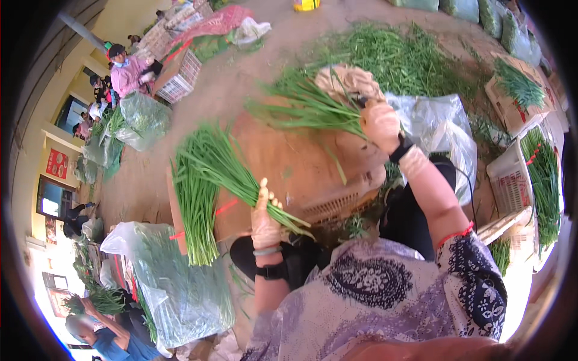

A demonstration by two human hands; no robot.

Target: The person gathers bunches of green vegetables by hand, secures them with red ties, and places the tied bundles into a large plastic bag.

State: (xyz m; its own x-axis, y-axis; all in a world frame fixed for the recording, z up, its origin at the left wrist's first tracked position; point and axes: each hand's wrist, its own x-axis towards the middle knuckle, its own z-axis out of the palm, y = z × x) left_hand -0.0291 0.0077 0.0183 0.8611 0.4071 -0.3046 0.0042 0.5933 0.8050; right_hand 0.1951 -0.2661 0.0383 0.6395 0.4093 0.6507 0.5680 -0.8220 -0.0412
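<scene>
My left hand (264, 221), in a thin pale glove, is closed round the stems of a bunch of long green garlic chives (232, 171). The leaves of that bunch lie across a thicker pile of chives (197, 219) at the board's left end, with a red strip (226, 207) beside it. My right hand (380, 125), gloved too, grips a smaller, looser bunch of chives (313, 111) raised over the far right of the brown board (271, 141). Its leaves spread to the left and are slightly blurred. A few single leaves hang below it.
A beige cloth (349, 81) lies behind my right hand. Loose greens (403, 57) cover the floor beyond. Clear plastic bags (442, 123) stand on the right, near a white crate of chives (512, 180). A large bag of greens (180, 283) sits at lower left. Other people work further left.
</scene>
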